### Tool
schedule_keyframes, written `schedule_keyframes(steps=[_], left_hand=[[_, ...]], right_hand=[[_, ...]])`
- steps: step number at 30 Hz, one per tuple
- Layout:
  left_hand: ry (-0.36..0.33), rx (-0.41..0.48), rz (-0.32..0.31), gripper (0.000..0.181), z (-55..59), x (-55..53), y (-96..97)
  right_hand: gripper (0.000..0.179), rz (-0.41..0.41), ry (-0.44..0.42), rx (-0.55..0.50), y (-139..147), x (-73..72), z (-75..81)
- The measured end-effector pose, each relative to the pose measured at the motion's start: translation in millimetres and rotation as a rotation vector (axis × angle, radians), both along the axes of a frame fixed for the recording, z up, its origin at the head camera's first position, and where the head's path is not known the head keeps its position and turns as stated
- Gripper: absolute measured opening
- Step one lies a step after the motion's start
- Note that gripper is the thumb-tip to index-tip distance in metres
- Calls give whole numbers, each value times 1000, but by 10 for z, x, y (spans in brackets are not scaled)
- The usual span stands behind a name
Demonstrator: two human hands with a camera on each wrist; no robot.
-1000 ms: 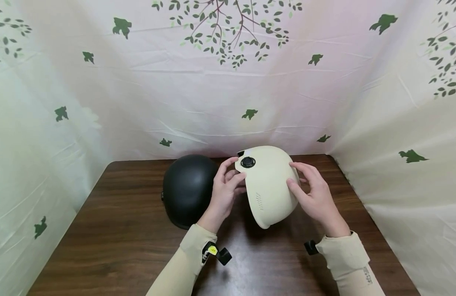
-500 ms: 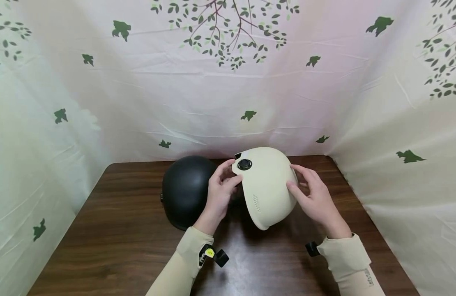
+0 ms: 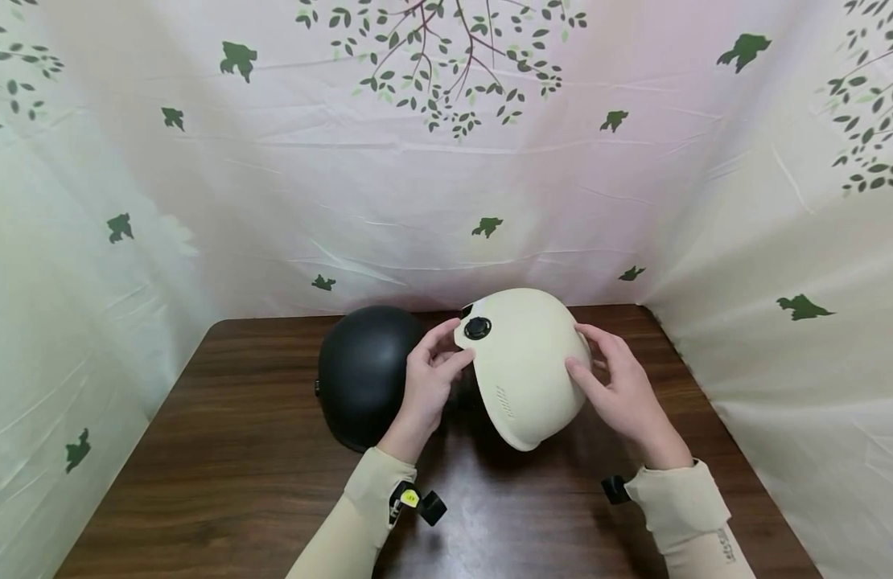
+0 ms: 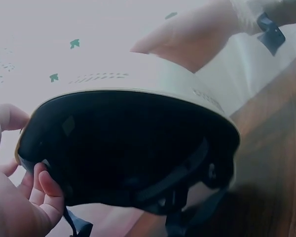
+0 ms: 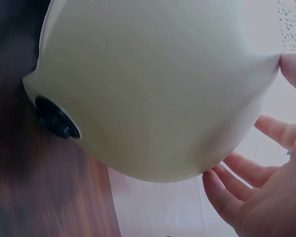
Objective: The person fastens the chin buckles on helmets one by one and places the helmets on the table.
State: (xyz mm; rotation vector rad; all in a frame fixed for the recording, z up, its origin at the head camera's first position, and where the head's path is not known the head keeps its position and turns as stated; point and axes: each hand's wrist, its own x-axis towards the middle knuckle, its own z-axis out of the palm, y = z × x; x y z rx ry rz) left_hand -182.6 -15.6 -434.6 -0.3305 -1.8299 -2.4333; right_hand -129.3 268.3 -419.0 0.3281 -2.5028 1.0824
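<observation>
A cream helmet (image 3: pixel 529 362) is tilted on its side between both hands, with a black round knob (image 3: pixel 478 328) near its left edge. My left hand (image 3: pixel 428 382) grips the rim beside that knob, thumb on the near side. Curved fingers and thumb of my right hand (image 3: pixel 623 394) hold the rounded shell from the right. In the left wrist view, the dark inside (image 4: pixel 118 143) of the helmet faces the camera, and a black strap (image 4: pixel 180 170) crosses its opening. Fingertips (image 5: pixel 214 180) press against the smooth shell in the right wrist view.
Just left of the cream helmet, a black helmet (image 3: pixel 367 378) sits dome up, partly behind my left hand. Both are over a dark brown wooden table (image 3: pixel 222 466). White cloth (image 3: pixel 360 193) printed with leaves and birds hangs behind the table and along both sides.
The cream helmet has turned slightly, its knob now a little lower and its rounded side farther right. My right hand has shifted slightly right with it; both hands keep their hold.
</observation>
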Motion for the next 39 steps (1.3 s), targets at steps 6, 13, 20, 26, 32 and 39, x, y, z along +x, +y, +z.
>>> schedule_keyframes(steps=[6, 13, 20, 26, 32, 39], left_hand=[[-37, -63, -16, 50, -95, -6, -7], [-52, -89, -41, 52, -183, -17, -4], [-26, -118, -82, 54, -237, -11, -3], [13, -177, -61, 57, -257, 9, 22], [10, -224, -39, 59, -267, 55, 43], [-8, -326, 5, 65, -257, 97, 52]], right_hand=[[52, -21, 5, -2, 27, -3, 8], [51, -22, 31, -4, 47, -20, -8], [51, -24, 34, 3, 61, -28, -42], [53, -37, 19, 22, 76, -44, -60], [55, -37, -1, 27, 88, -52, -77], [57, -14, -13, 23, 86, -50, -92]])
